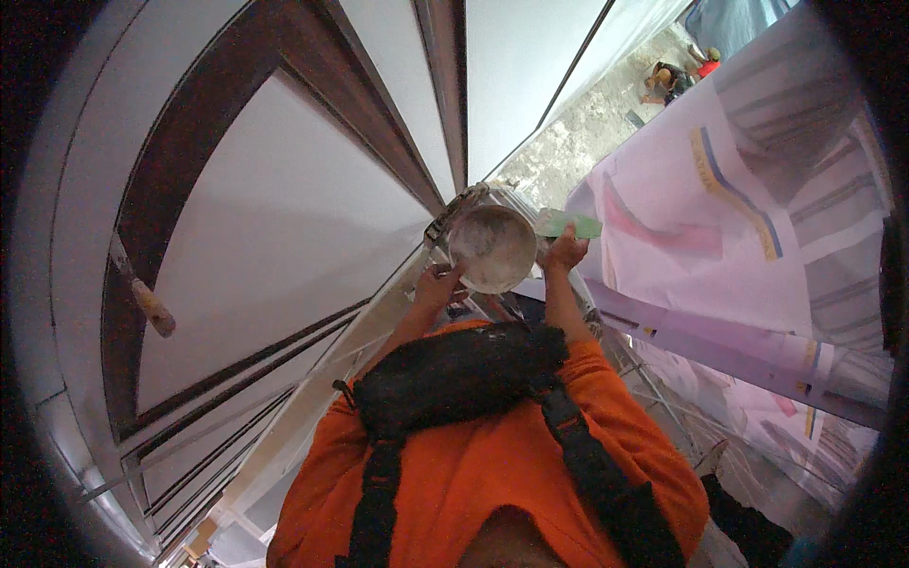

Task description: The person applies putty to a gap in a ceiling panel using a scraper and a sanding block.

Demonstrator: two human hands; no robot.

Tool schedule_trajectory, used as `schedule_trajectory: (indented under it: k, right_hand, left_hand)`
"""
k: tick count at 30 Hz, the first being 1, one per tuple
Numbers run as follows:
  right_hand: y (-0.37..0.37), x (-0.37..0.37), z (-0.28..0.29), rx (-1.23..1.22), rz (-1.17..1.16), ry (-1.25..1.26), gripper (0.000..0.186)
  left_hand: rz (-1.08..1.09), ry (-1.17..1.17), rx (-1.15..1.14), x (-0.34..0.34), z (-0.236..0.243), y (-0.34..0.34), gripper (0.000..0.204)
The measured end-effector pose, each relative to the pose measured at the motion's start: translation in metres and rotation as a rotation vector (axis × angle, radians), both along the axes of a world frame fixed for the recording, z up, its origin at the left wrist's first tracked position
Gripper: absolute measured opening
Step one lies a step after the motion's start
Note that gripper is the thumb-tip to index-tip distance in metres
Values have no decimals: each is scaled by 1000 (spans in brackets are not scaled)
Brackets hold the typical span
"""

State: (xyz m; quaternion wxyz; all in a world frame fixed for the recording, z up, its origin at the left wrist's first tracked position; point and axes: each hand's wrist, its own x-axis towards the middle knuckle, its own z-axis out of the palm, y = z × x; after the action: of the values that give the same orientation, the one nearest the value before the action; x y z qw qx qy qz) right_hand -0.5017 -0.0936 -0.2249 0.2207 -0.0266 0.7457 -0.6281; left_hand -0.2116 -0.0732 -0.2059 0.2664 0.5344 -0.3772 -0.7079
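Note:
A round, dirty pale bucket or pan point(494, 248) sits at the middle of the head view, above the black bag on my chest. My left hand point(437, 284) grips its lower left rim. Beside its right side, my right hand point(566, 248) is closed on a flat, pale green block point(582, 225), perhaps a scraper or float. A putty knife with a light wooden handle point(151, 305) lies or rests on the dark-edged surface at the far left. What supports the bucket is mostly hidden.
White panels with dark strips point(246, 237) fill the left and top. Pink printed sheeting point(701, 218) covers the right. Far below, people point(663, 80) are on a grey concrete floor point(568, 142). Rails and a ladder-like frame point(644, 374) show below the sheeting.

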Motion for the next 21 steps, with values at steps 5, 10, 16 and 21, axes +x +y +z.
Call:
schedule_trajectory:
  k: [5,10,16,21]
  right_hand:
    - [15,-29,-64,-15,61,132,44]
    - [4,-18,11,-161,-189,-344,41]
    - [-3,-66,19,125,74,37,26]
    - [18,-68,105,-523,359,-139,16]
  left_hand:
    - [-34,68,144,-1,7,-14,72]
    - [-190,71,-45,10,-3,-16,70]
    - [95,151,396,38,28,-17,67]
    - [687,57,300,132,97,0,55]
